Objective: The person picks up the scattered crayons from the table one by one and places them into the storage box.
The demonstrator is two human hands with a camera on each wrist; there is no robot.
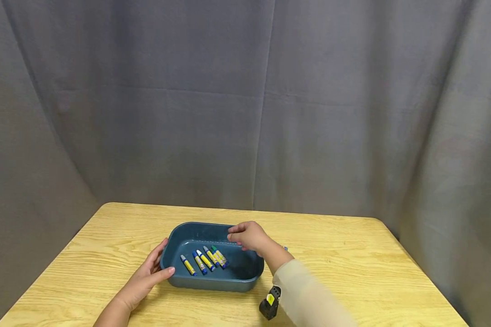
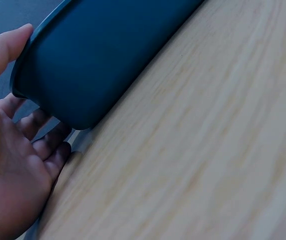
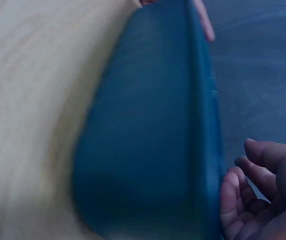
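The blue tub point(image 1: 212, 268) sits near the front edge of the desk point(image 1: 352, 254), with the left hand point(image 1: 147, 274) holding its left end, thumb on the rim, and the right hand point(image 1: 249, 235) loose and holding nothing over its far right rim. If the left hand tips or tugs the tub, the crayons point(image 1: 204, 260) inside could roll and slide into a heap. Only the head view shows the crayons; the left wrist view shows fingers point(image 2: 42, 145) tucked round the tub's outer wall.
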